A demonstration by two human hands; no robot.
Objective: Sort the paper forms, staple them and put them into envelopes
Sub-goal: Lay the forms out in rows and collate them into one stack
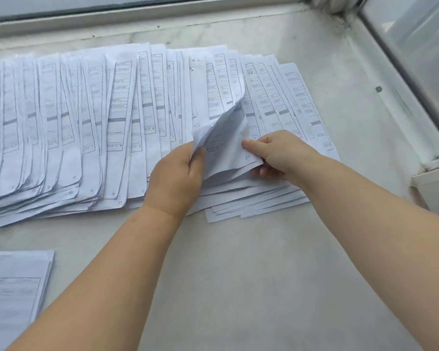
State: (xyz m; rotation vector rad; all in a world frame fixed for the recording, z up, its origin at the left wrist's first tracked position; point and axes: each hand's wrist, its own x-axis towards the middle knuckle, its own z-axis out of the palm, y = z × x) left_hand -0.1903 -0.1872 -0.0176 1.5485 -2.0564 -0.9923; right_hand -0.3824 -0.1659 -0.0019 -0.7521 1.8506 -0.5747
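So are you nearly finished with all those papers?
Not nearly. The forms are fanned out in overlapping rows on the sill, and a separate stack sits apart at the near left, perhaps already sorted. The left hand and right hand are lifting folded sheets from the spread, so sorting is under way. No stapler or envelopes are in view; those steps seemingly remain.

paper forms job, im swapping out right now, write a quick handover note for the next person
Left hand: holds the lifted, curled sheets at their lower left edge.
Right hand: pinches the lower right corner of the same sheets.
Fanned row of forms lies overlapped across the marble surface; a separate stack sits at near left.
Done: forms are spread out.
Left: finish sorting, staple, envelope. No stapler or envelopes in view.
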